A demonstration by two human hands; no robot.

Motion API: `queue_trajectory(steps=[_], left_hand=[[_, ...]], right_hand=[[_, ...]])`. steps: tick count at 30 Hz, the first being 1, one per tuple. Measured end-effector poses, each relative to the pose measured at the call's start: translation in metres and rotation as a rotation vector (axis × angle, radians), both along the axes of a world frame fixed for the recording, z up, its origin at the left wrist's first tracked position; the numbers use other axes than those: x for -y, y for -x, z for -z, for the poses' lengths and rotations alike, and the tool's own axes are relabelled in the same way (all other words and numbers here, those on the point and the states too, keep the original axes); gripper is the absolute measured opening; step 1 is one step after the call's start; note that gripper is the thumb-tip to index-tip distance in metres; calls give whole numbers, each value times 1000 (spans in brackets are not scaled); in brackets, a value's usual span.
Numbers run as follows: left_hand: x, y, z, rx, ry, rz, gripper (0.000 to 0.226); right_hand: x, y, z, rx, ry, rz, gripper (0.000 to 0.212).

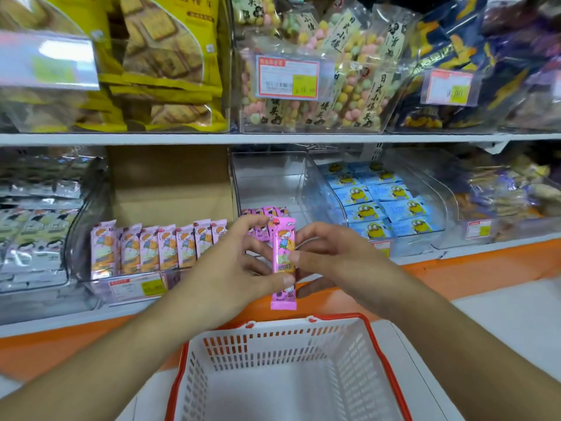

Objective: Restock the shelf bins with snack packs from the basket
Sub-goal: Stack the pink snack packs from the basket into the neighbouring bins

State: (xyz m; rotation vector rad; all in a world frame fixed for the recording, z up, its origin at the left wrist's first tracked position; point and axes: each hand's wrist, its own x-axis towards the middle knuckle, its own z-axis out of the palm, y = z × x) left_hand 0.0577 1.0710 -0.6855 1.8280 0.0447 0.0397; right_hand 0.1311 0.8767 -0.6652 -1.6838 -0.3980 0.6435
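Note:
A pink snack pack (283, 238) stands upright between both hands, above the far rim of the white basket (361, 354) with a red rim. My left hand (230, 268) pinches the pack from the left, thumb on its lower part. My right hand (331, 256) pinches it from the right at mid-height. Behind my left hand a clear shelf bin (100, 290) holds a row of matching pink packs (158, 250). A few more pink packs (267, 214) stand in the clear bin (267, 177) directly behind the held pack. No packs show inside the basket.
A bin of blue packs (382, 202) sits to the right, with bagged snacks (501, 192) beyond it. Grey-green packs (33, 235) fill the bin at the left. The upper shelf holds yellow biscuit bags (164, 56) and pastel puff bags (318, 80). An orange shelf edge (470, 275) runs below the bins.

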Motion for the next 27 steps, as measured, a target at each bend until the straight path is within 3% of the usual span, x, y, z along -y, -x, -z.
queue_trajectory(steps=[4,11,17,20,23,27], left_hand=[[1,-3,2,59,-134,37,104],[0,-21,2,81,-356,7,98],[-1,-68,-20,23,-409,67,87],[1,-107,-24,79,-554,-12,87],[2,-152,-12,124,-810,-69,96],[7,-197,16,17,-929,-49,100]], right_hand=[[-4,-13,4,21,44,18,16],[-10,-33,12,22,81,60,14],[-2,-61,10,70,49,118,11],[10,-84,11,337,149,309,8],[27,-102,22,645,373,392,28],[36,-109,37,711,464,278,46]])
